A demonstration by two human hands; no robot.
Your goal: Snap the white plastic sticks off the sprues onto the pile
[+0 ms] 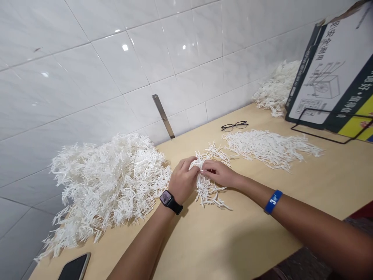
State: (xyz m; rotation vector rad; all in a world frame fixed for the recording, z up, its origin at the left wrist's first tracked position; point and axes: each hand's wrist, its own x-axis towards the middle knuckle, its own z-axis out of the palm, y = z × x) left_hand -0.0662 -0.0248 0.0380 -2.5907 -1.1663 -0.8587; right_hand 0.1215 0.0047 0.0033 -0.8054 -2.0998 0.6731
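- Here in the middle of the tabletop (204, 241), a small loose cluster of white strands (208, 192) sits right under the hands: thin, forked, matte, twiggy shapes, tangled at the centre.
- The left hand (183, 181) is pinching into it, thumb against fingertips; the right hand (220, 173) meets it, pinching from the other side. Exactly which strand each grips is hidden.
- Fine fingertip picking, by the look of it! Any next move calls for a light pinch and a gentle pull, as those slender tips could snag.
- Over by the left edge, a big fluffy heap (116, 179), bristling and springy, spills down towards the phone (74, 268) near the near-left corner.
- To the right, a flatter, combed-looking spread (268, 149), with glasses (234, 125) just beyond, near the far edge.
- Far right: another white pile (276, 87) beside a printed cardboard box (329, 77).
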